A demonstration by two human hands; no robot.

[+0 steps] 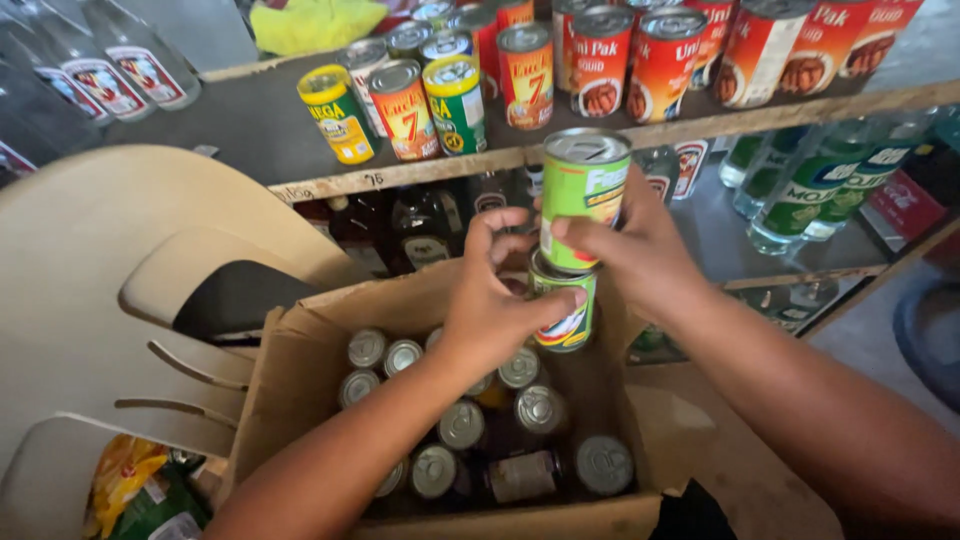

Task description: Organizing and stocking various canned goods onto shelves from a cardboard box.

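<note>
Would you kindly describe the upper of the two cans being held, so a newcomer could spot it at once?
Start at the open cardboard box of cans beneath the wooden shelf. Above its far edge, two hands hold a stack of two cans; the right hand grips the upper can. It alone is raised to shelf level, bright green with a silver pull-tab lid, unlike the orange and red cans shelved behind.

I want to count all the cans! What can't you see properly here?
Head view only:
- Lower green can: mostly covered by left hand.
- Cardboard box: arms hide some cans inside.
- Upper green can: its back hidden by right hand.
- Red cans: cut by top edge.
</note>
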